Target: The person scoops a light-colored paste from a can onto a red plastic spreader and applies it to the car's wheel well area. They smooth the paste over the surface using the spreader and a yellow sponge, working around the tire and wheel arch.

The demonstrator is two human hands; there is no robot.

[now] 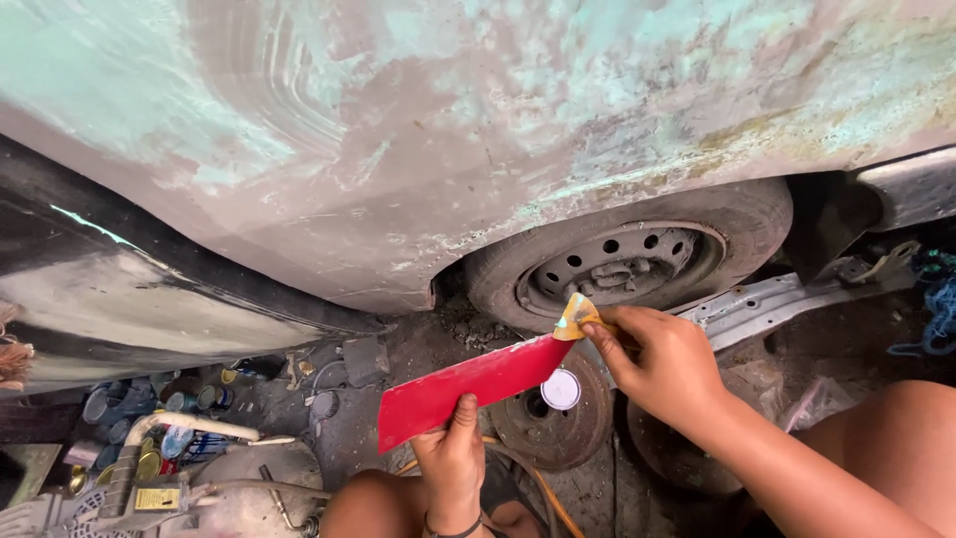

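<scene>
while the left hand (453, 453) grips the near end of a red card (468, 387), the right hand's (665, 364) fingers (597, 329) pinch a yellow scrap (576, 317) at its far end, near the wheel (622, 264).

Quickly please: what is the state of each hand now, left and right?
Left hand: closed, holding the red flat board by its lower edge.
Right hand: closed, pinching a small yellowish scraper against the board's tip.

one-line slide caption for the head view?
Left hand holds a red spreader while right hand wipes its tip with a yellow scrap, beside a sanded car panel.
</scene>
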